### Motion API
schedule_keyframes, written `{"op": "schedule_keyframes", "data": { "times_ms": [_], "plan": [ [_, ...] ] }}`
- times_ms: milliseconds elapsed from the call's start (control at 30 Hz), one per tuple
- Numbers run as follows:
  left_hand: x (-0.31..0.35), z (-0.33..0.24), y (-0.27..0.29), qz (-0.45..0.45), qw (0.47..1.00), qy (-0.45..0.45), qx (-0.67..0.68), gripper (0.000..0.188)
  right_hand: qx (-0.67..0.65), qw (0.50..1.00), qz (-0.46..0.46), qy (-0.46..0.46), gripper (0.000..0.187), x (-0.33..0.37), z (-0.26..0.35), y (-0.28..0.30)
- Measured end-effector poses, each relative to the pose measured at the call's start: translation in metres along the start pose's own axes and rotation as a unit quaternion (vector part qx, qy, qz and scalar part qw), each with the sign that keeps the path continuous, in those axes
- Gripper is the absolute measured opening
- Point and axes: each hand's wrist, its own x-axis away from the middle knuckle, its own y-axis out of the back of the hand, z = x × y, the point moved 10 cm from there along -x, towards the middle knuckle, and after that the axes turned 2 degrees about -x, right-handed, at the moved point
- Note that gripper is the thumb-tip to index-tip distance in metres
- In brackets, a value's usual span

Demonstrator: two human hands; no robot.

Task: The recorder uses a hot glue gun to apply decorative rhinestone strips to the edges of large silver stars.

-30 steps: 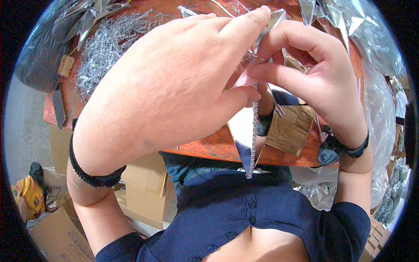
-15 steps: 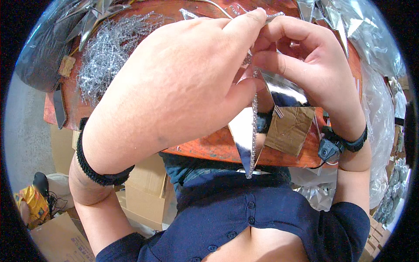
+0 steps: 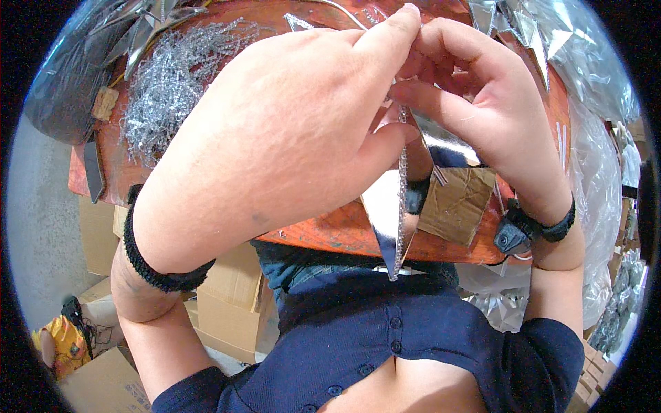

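In the head view, your left hand [image 3: 289,131] has its grip clamped on the silver star [image 3: 383,210], whose point reaches below that grip over the edge of the counter [image 3: 327,230]. Your right hand [image 3: 492,89] is just right of it, by the upper trim [image 3: 403,172]; whether that grip is closed I can't tell. Best pinch the star firmly but lightly, as its thin faces would likely crease, and seat the trim along the ridge.

a worn red-orange table [image 3: 330,234], pale grey floor [image 3: 48,206] at left, cardboard boxes [image 3: 231,292] below.
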Motion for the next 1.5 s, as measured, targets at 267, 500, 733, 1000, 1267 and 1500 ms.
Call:
{"op": "schedule_keyframes", "data": {
  "times_ms": [267,500,733,1000,1267,1500],
  "plan": [
    [0.005,0.002,0.005,0.013,0.999,0.006,0.032,0.052,-0.25,0.919,-0.076,-0.294,0.03,-0.007,-0.052,0.033],
    [0.014,-0.002,0.022,0.016,0.998,0.011,0.06,0.057,-0.432,0.9,0.05,-0.021,0.04,0.005,-0.028,0.086],
    [0.079,-0.007,-0.015,0.232,0.946,0.21,0.089,0.062,0.128,0.987,-0.088,0.038,0.076,0.075,-0.022,0.071],
    [0.09,0.108,0.042,-0.009,0.943,0.332,-0.011,0.041,0.213,0.965,0.124,0.095,0.074,0.112,0.016,0.017],
    [0.134,0.042,0.037,-0.218,0.909,0.328,0.137,0.038,0.419,0.883,0.1,-0.189,0.081,0.184,-0.047,0.103],
    [0.134,0.081,-0.005,-0.09,0.896,0.411,0.142,0.043,0.423,0.891,0.019,-0.165,0.084,0.2,-0.069,0.114]
  ]
}}
